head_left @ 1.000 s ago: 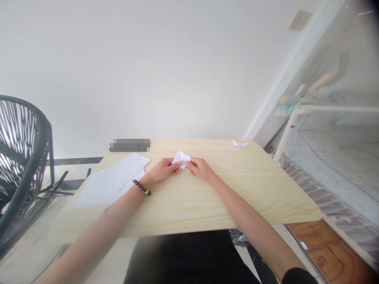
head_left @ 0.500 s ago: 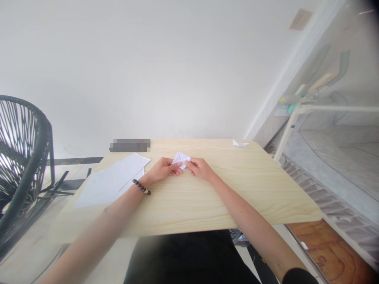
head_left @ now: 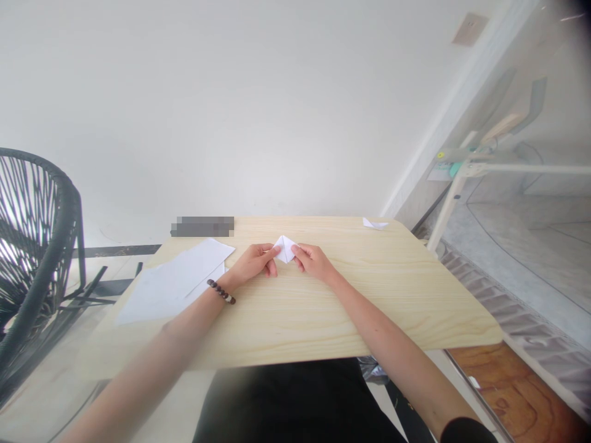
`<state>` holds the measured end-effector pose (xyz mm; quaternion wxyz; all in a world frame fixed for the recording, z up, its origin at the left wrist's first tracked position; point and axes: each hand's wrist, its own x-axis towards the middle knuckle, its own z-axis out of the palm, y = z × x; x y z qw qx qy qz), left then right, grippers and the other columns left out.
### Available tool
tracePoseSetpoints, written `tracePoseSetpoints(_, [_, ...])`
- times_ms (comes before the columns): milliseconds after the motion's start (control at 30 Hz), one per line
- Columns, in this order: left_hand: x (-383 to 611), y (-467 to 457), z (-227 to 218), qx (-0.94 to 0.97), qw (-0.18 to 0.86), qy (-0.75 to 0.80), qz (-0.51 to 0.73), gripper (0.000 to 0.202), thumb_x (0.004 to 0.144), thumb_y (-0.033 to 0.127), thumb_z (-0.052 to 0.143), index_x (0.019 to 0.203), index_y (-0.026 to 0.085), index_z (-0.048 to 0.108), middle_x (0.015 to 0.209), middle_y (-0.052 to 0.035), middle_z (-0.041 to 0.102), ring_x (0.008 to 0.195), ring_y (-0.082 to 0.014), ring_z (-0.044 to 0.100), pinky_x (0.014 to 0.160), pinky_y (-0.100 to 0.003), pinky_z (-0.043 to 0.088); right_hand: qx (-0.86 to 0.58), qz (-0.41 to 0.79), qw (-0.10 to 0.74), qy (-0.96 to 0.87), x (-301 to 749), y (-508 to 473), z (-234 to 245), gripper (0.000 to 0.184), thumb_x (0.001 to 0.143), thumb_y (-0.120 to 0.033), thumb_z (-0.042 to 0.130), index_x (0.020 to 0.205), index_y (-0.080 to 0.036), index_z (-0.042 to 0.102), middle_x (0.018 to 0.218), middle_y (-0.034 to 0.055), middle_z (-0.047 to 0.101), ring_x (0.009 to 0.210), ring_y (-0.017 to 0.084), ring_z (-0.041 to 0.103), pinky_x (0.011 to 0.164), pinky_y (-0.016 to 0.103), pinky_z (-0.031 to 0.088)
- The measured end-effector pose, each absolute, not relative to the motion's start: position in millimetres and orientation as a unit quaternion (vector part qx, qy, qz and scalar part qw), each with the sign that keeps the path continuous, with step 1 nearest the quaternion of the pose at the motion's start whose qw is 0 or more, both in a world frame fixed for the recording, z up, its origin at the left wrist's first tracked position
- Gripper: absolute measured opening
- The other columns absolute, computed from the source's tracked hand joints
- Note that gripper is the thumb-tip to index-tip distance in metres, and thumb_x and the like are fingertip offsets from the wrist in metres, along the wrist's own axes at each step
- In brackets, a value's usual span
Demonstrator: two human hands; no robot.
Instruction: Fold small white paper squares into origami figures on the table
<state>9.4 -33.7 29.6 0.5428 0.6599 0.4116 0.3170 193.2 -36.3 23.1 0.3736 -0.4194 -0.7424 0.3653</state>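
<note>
A small folded white paper piece (head_left: pixel 285 248) sits between my two hands over the middle of the light wooden table (head_left: pixel 369 307). My left hand (head_left: pixel 253 263), with a dark bead bracelet at the wrist, pinches its left side with fingertips closed. My right hand (head_left: pixel 312 261) pinches its right side the same way. The paper shows a pointed, diamond-like shape with a crease down the middle.
Loose white sheets (head_left: pixel 178 278) lie on the table's left part. A small paper scrap (head_left: pixel 373 224) rests near the far right corner. A black wire chair (head_left: pixel 37 246) stands at left. A white wall is behind; a white stand (head_left: pixel 455 191) is at right.
The folded paper has been pressed narrower, its flaps brought together into a tighter pointed shape. Both hands have shifted slightly but stay at the same spot.
</note>
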Motion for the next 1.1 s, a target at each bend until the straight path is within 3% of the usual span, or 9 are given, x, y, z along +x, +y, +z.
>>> tracePoseSetpoints(200, [11.9,-34.8,31.6,0.605,0.585,0.402,0.36,0.041,0.072,0.046,0.048,0.099,0.015,0.051,0.077,-0.0068,0.064,0.06,-0.0136,0.059,0.056,-0.026,0.046,-0.425,0.348,0.427,-0.718,191.5,-30.6,15.6,0.031,0.077,-0.044,0.037,0.084,-0.017,0.049,0.05,-0.0051,0.044,0.039,0.005,0.04,0.042,0.017,0.035])
tracePoseSetpoints(367, [11.7,-34.3,31.8,0.601,0.574,0.4,0.387,0.044,0.071,0.042,0.051,0.105,0.015,0.049,0.095,-0.0114,0.06,0.08,-0.0185,0.058,0.067,-0.031,0.047,-0.426,0.341,0.44,-0.713,192.1,-27.7,12.7,0.03,0.075,-0.042,0.041,0.091,-0.017,0.049,0.058,-0.0023,0.054,0.037,0.005,0.042,0.04,0.017,0.036])
tracePoseSetpoints(700, [12.5,-35.4,33.0,0.603,0.572,0.388,0.398,0.039,0.068,0.037,0.056,0.1,0.015,0.053,0.097,-0.0099,0.059,0.085,-0.0194,0.056,0.071,-0.033,0.046,-0.409,0.387,0.436,-0.702,192.7,-27.8,11.7,0.025,0.075,-0.035,0.043,0.093,-0.02,0.049,0.082,0.0038,0.06,0.052,0.008,0.057,0.041,0.017,0.043])
tracePoseSetpoints(1100, [9.7,-34.1,32.6,0.603,0.551,0.388,0.427,0.031,0.065,0.031,0.059,0.091,0.014,0.057,0.09,-0.0076,0.061,0.086,-0.0188,0.055,0.074,-0.033,0.045,-0.411,0.388,0.434,-0.701,191.2,-30.4,15.8,0.03,0.069,-0.038,0.051,0.092,-0.02,0.052,0.089,0.0042,0.057,0.06,0.01,0.058,0.04,0.017,0.045])
